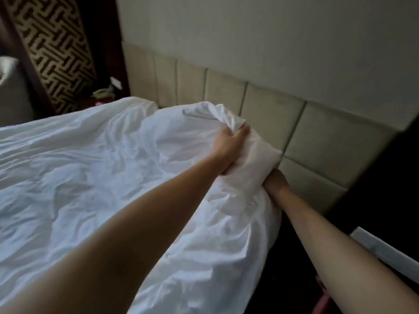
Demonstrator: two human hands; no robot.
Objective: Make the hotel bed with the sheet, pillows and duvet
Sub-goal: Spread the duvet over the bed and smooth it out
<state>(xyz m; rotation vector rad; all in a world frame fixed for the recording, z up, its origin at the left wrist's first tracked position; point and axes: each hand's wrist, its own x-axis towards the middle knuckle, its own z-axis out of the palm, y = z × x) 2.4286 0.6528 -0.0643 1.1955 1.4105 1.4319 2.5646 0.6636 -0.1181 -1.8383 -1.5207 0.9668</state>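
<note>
Fingers (269,179) of right hand (277,181) curled into duvet (90,155) edge from below, at bed corner. Left hand (229,145) clenched on bunched corner just above. Duvet crumpled across bed. Padded headboard (294,123) just behind.

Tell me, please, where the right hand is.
Head view, right of centre: the right hand grips the bunched bedding, just below the left hand, beside the headboard.

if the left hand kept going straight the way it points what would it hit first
The left hand grips the bunched white bedding, so that comes first. Past it stands the padded headboard, probably close behind, though depth is unclear.
</note>
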